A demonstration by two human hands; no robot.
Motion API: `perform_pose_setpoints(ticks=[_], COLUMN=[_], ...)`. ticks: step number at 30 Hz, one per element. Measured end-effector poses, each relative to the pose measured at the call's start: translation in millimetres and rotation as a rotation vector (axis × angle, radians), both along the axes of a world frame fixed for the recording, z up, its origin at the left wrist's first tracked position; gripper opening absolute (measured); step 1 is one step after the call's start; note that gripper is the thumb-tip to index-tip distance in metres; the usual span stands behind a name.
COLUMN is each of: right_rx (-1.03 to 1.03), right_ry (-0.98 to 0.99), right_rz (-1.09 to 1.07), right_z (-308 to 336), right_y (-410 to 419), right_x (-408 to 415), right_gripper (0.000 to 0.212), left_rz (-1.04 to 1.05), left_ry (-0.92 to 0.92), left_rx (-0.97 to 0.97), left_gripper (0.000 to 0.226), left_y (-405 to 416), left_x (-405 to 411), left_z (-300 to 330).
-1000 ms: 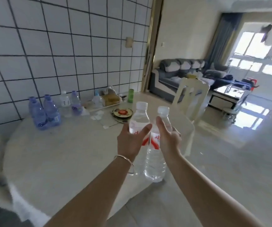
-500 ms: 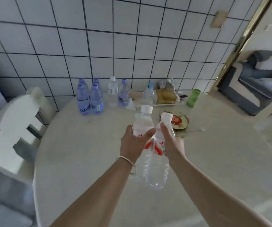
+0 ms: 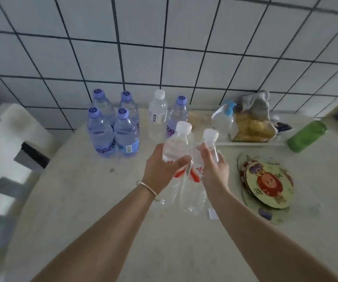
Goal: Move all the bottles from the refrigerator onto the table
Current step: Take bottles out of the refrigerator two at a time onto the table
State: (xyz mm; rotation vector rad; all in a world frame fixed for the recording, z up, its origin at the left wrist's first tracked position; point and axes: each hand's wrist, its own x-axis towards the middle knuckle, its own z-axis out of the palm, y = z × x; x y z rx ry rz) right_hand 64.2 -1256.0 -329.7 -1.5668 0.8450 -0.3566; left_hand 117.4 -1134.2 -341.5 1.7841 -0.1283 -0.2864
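Bottles: two clear ones w/ white caps and red labels, held side by side over the table (image 3: 82,200), touching each other at label height. Left bottle (image 3: 177,145) sits in the left hand (image 3: 160,169), fingers wrapped round the upper body, thumb pressed across the front just above the label. Right bottle (image 3: 209,143) sits in the right hand (image 3: 215,171), fingers curled round the shoulder below the cap; its cap tilts slightly toward 1 o'clock. Can't tell if either base touches the tabletop, blurred down there. Thin bracelet (image 3: 147,189) on the left wrist.

Already on the table, approx 11 o'clock from the hands: four purple-capped bottles (image 3: 113,137) in a tight 2x2 cluster, upright. At 12 o'clock, near the tiled wall (image 3: 164,47): one white-capped bottle (image 3: 158,117) w/ black characters, and another purple-capped one (image 3: 177,115) just beside it, partly behind the held left bottle.

At 1–2 o'clock: spray bottle w/ blue nozzle (image 3: 224,121), bag of yellowish food (image 3: 253,127) on a tray. Farther at 2 o'clock, green container (image 3: 306,136) lying tilted. At 3 o'clock, stack of round coasters (image 3: 267,183) w/ red cartoon print. White chair (image 3: 7,143) at 9 o'clock, blurred.
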Motion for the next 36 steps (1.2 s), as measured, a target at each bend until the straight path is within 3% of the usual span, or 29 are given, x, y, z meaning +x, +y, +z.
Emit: perform_pose_setpoints(ticks=[3, 6, 8, 15, 25, 31, 36], right_rx=[-0.039, -0.1, -0.164, -0.245, -0.339, -0.395, -0.265], right_ry=[-0.045, -0.187, -0.257, -0.363, -0.434, -0.408, -0.178], right_rz=[0.002, 0.017, 0.047, 0.027, 0.007, 0.076, 0.282], right_z=[-17, -29, -36, -58, -74, -70, -46], right_y=[-10, -13, -15, -23, -21, -20, -26], right_x=[46, 81, 101, 144, 141, 130, 112], right_gripper=[0.065, 0.051, 0.056, 0.062, 0.064, 0.065, 0.067], left_rz=[0.054, 0.1, 0.135, 0.287, 0.309, 0.283, 0.246], left_ry=[-0.069, -0.143, -0.21, -0.329, -0.359, -0.276, -0.168], left_rx=[-0.015, -0.038, -0.042, -0.077, -0.07, -0.041, -0.026], left_gripper=[0.054, 0.067, 0.078, 0.062, 0.074, 0.063, 0.053], left_y=[-8, -13, -17, -21, -29, -25, -18], left_x=[38, 69, 87, 128, 129, 119, 103], left_z=[-18, -33, -42, -67, -72, -66, -53])
